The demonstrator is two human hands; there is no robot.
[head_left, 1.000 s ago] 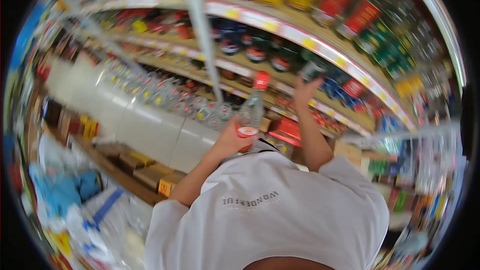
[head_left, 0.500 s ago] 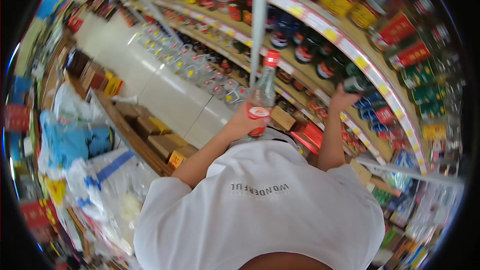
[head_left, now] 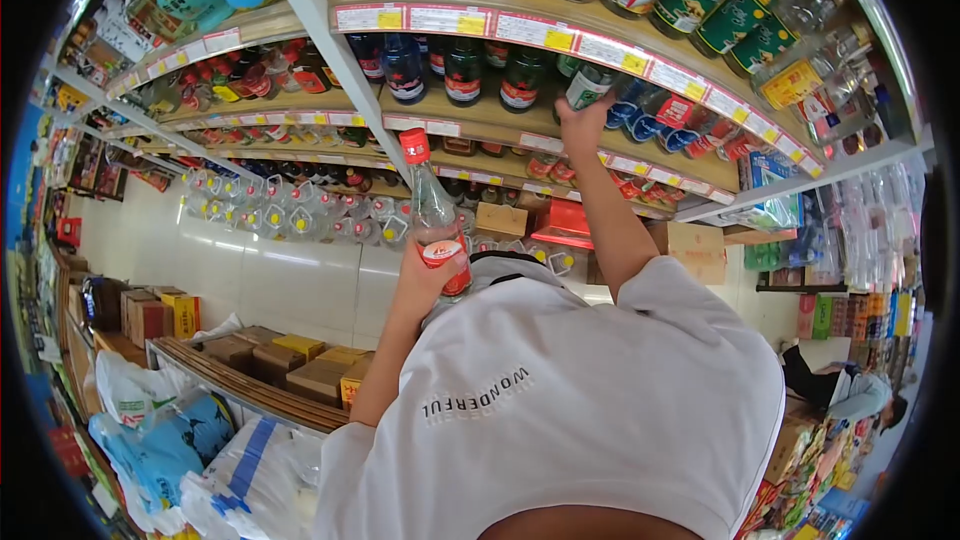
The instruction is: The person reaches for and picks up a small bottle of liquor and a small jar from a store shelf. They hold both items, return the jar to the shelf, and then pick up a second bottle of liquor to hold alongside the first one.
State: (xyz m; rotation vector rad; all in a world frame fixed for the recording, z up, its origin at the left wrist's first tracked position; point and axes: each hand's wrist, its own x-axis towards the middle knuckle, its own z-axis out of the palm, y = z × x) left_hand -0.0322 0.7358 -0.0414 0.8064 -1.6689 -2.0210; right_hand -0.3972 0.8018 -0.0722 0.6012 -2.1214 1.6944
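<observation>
My left hand [head_left: 428, 278] is wrapped round the lower part of a clear glass bottle [head_left: 432, 202] with a red cap and a red-and-white label, held nearly upright in front of my body. My right hand [head_left: 582, 122] reaches into a middle shelf and grips the lower end of a glass bottle [head_left: 588, 87] with a white-and-green label, which leans there. Left of it on the same shelf stand dark green bottles [head_left: 521, 80] with red labels and a blue bottle [head_left: 404, 72]. Bottles with blue ends [head_left: 640, 120] sit to its right.
An upper shelf edge with price tags [head_left: 520, 32] runs above my right hand. A white shelf post [head_left: 345, 50] rises behind the held bottle. Large clear jugs [head_left: 300, 212] line the floor. Cartons [head_left: 330, 372] and plastic-wrapped bags [head_left: 250, 470] lie at left. Another person [head_left: 850, 390] is far right.
The view has turned, so the shelves now lie more level across it. My left hand still holds the red-capped bottle, and my right hand stays at the green-and-white-labelled one.
</observation>
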